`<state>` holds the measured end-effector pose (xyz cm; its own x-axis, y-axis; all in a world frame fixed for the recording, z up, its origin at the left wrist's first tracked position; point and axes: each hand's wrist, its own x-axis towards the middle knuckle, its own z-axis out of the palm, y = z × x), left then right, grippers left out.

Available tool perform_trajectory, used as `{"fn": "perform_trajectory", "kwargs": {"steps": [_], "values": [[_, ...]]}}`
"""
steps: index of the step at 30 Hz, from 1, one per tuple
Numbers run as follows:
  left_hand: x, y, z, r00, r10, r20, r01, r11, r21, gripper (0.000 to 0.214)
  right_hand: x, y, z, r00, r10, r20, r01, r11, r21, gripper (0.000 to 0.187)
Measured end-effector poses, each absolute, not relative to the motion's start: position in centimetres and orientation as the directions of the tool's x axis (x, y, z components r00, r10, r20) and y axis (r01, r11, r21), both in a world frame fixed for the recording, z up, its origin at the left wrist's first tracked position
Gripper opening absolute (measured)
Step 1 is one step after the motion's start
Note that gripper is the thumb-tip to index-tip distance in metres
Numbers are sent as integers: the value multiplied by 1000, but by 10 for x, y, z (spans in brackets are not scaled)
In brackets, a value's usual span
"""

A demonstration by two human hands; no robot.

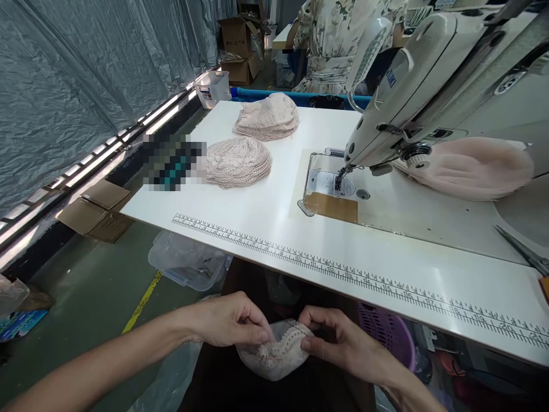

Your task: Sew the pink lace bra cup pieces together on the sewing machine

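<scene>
Over my lap, below the table's front edge, I hold a pale bra cup [278, 356] with a lace trim along its upper edge. My left hand [244, 321] pinches the trim on the left side, thumb against fingers. On the other side my right hand [332, 342] grips the cup's edge between thumb and fingers. A sewing machine [407, 91] stands on the white table [283, 212], with its needle and presser foot [339, 180] above the metal plate. Neither hand touches the machine.
Two stacks of pinkish lace pieces, a near one [240, 163] and a far one [270, 117], lie on the table. Pink foam cups [472, 169] rest behind the needle area. Scissors [521, 249] lie at right. A plastic bin [189, 263] and purple basket [392, 335] sit below. Someone [330, 46] is beyond.
</scene>
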<state>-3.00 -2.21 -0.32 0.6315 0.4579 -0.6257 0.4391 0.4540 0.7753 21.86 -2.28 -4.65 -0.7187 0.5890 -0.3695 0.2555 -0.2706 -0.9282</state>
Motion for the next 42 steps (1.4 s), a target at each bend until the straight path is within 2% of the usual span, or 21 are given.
{"fn": "perform_trajectory", "kwargs": {"steps": [9, 15, 18, 26, 32, 42], "values": [[-29, -25, -11, 664, 436, -607, 416, 460, 785, 21, 209, -26, -40, -679, 629, -379, 319, -213, -924, 15], [-12, -32, -23, 579, 512, -634, 410, 490, 769, 28, 207, -32, -41, -644, 641, -417, 403, -179, -897, 8], [-11, -32, -22, 556, 538, -634, 415, 481, 772, 33, 210, -32, -40, -664, 631, -402, 369, -192, -909, 8], [-15, -30, -18, 549, 519, -655, 416, 510, 753, 28, 212, -32, -38, -708, 593, -382, 245, -301, -922, 8], [-14, -29, -17, 538, 518, -665, 415, 524, 744, 19, 212, -33, -39, -688, 631, -360, 239, -271, -932, 14], [-6, -34, -21, 516, 564, -645, 391, 514, 763, 24, 211, -33, -36, -655, 681, -327, 291, -171, -941, 15]]}}
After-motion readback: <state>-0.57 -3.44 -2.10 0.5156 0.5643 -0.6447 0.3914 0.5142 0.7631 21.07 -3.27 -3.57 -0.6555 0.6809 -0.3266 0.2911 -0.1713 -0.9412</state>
